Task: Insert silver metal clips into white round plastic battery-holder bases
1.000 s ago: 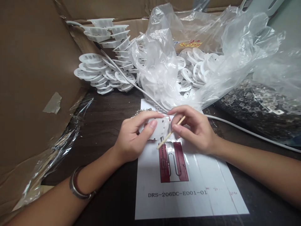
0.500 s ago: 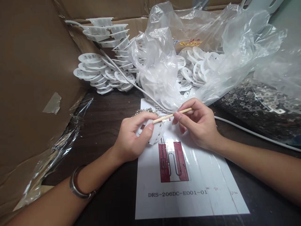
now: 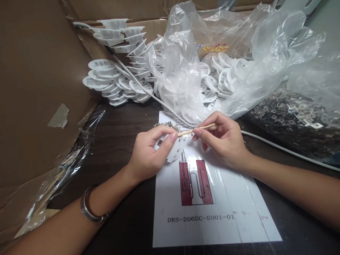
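My left hand (image 3: 152,152) is closed on a round white plastic disc (image 3: 174,154) with small slots, held above the printed sheet (image 3: 225,233). Its thumb and forefinger also meet the left tip of a thin wooden stick (image 3: 187,132). The stick's other end lies in the pinch of my right hand (image 3: 221,138). Just behind the disc is a small heap of shiny metal pieces (image 3: 168,124), partly covered by my left fingers. What the stick's tip touches is hidden by the left thumb.
Many white discs (image 3: 106,83) are stacked at the back left, with more under clear plastic bags (image 3: 183,63). A bag of small metal parts (image 3: 297,113) lies at the right. A white cable (image 3: 138,83) crosses the dark table. Cardboard (image 3: 32,88) walls the left side.
The stick's left end has gone from lying on top of the left thumb to between its thumb and forefinger. The left thumb has shifted up and right; the right hand has barely moved.
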`<action>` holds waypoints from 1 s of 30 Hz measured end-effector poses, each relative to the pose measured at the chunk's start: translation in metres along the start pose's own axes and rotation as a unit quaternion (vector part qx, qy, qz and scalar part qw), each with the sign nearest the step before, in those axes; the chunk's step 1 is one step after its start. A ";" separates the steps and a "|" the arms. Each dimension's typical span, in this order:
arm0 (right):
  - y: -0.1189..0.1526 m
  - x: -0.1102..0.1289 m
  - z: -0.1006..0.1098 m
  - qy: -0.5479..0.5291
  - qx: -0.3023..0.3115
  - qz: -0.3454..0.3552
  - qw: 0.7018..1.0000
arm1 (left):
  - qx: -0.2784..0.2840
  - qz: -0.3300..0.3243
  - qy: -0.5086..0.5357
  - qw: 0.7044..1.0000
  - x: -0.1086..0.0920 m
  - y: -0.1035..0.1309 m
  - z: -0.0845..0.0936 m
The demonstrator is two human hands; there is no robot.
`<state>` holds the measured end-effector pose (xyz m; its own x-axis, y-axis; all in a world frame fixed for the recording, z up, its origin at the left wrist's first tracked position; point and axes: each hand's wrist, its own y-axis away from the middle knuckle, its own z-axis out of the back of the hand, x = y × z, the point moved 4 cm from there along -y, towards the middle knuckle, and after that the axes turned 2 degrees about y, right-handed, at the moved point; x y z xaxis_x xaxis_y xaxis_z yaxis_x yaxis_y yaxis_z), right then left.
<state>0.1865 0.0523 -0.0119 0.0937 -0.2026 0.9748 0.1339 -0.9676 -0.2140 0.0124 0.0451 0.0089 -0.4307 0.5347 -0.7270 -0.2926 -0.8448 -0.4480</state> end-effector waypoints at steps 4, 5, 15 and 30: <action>-0.001 0.000 0.000 -0.012 -0.004 -0.002 1.000 | 0.000 0.002 0.003 1.000 0.001 0.000 0.001; -0.002 0.000 -0.001 -0.015 -0.003 -0.004 1.000 | 0.002 0.001 0.006 1.000 0.001 0.000 0.001; 0.000 0.000 0.000 -0.009 -0.010 0.009 1.000 | -0.004 0.035 0.053 0.998 0.001 0.001 0.001; 0.001 -0.003 0.005 -0.026 0.003 0.033 0.999 | -0.008 0.014 0.057 0.998 0.001 0.003 0.001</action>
<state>0.1916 0.0528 -0.0153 0.1529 -0.2585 0.9538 0.1317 -0.9513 -0.2789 0.0098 0.0436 0.0074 -0.3388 0.5060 -0.7932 -0.2676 -0.8601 -0.4344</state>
